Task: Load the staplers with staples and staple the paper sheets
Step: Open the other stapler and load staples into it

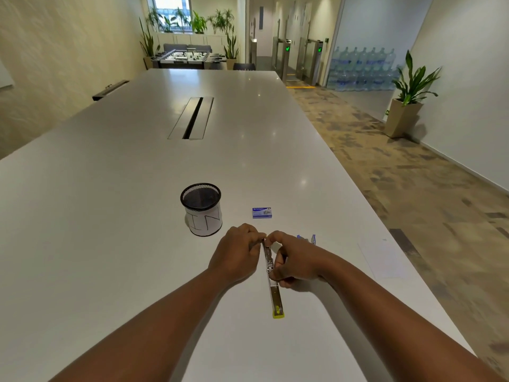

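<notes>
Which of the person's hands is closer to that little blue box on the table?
The right hand. It sits just below the blue staple box, slightly right of it; the left hand lies further to the left, nearer the mesh cup. Both hold the opened stapler.

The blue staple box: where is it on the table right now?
In the head view the blue staple box lies on the white table, just right of the mesh cup and beyond both hands.

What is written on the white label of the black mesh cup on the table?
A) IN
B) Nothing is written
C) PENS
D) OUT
A: the white label wrapped around the lower part of the black mesh cup shows the hand-drawn letters "IN", facing the camera.
</notes>
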A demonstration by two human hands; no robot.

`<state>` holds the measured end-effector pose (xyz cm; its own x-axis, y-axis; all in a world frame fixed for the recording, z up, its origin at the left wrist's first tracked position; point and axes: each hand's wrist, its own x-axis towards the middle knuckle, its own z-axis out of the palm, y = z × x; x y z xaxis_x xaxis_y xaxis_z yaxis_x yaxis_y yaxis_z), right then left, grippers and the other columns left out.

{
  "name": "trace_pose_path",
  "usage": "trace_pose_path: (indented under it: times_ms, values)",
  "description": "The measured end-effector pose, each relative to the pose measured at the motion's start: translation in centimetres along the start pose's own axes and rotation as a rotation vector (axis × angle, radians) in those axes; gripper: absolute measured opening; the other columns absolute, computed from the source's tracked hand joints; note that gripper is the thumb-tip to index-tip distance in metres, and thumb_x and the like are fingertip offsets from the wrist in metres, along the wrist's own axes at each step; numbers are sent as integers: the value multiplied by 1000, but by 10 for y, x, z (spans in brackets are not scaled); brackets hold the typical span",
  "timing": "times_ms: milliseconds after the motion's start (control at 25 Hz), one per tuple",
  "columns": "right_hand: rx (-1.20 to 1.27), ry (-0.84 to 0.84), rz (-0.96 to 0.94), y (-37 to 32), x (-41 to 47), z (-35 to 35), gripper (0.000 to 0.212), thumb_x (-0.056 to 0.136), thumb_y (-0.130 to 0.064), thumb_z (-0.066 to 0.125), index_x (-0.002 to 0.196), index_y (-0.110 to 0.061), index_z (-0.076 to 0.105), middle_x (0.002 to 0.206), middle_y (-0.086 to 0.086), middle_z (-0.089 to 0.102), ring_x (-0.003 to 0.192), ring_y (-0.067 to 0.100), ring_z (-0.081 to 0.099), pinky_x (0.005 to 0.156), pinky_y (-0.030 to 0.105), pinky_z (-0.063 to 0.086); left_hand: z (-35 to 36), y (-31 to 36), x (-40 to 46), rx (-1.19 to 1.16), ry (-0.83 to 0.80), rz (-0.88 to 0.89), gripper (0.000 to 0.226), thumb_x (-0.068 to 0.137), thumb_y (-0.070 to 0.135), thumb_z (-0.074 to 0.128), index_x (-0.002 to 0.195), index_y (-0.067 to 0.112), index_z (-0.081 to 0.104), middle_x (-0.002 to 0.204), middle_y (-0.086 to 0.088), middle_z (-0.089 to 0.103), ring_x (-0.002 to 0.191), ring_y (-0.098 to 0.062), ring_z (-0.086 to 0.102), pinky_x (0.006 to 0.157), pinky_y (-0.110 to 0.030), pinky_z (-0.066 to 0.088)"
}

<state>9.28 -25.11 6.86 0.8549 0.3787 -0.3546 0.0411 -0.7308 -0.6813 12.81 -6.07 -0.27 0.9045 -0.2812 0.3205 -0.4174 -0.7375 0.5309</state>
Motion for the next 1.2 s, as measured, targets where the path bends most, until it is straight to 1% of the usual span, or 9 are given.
trace_pose_path:
  times_ms: [280,440,560,640,800,880,1040,1120,1200]
  values:
    - [84,139,-92,6,-11,16,43,87,-8,75,113,-31,50,84,11,73,68,18,71,73,34,60,0,2,-2,-19,2,-32,36,90,34,50,118,29,73,106,10,63,92,-14,56,78,-34,54]
    - [-14,218,-94,8,-10,23,48,85,-15,79,113,-38,46,98,-8,61,59,0,53,60,17,45,-2,5,-3,-54,17,-43,44,91,50,45,117,29,74,104,12,62,92,-11,55,75,-29,50]
    - [32,222,-64,9,-9,23,58,85,-15,79,125,-37,44,107,-8,59,63,3,52,64,22,47,-3,6,-3,-42,13,-29,45,90,54,46,117,30,73,103,13,62,91,-11,54,74,-28,49]
    - [22,219,-51,9,-8,24,55,86,-16,79,128,-34,48,109,-7,59,67,2,52,68,23,47,-3,6,-3,-35,9,-27,43,92,53,47,117,30,73,104,11,63,91,-12,55,74,-28,48]
    - [36,229,-64,7,-7,24,49,86,-15,79,117,-34,47,106,-5,59,65,3,50,65,21,47,-2,6,-3,-25,22,-33,31,96,40,52,114,28,74,103,9,63,90,-13,55,74,-29,48]
    - [31,244,-89,7,-10,26,46,86,-14,78,114,-34,47,108,-6,58,68,1,49,66,21,45,-2,6,-3,-27,24,-40,29,97,41,52,112,28,75,101,10,61,90,-13,55,75,-31,50]
    - [8,317,-172,12,-13,36,27,86,-10,74,99,-29,61,114,-13,57,93,3,55,88,34,49,-3,8,-3,-45,23,-54,33,95,49,54,113,30,74,99,13,57,92,-13,54,74,-31,49]
    - [28,333,-155,14,-13,37,32,86,-12,74,104,-34,59,113,-15,59,79,-2,54,81,30,48,-4,9,-3,-40,22,-52,35,94,50,56,115,29,74,100,12,58,92,-13,54,75,-32,50]
    - [100,333,-119,15,-13,37,48,86,-13,76,120,-38,53,118,-17,58,63,-3,53,72,22,45,-5,10,-5,-40,24,-48,38,93,52,56,117,28,74,100,12,58,92,-13,54,75,-31,51]
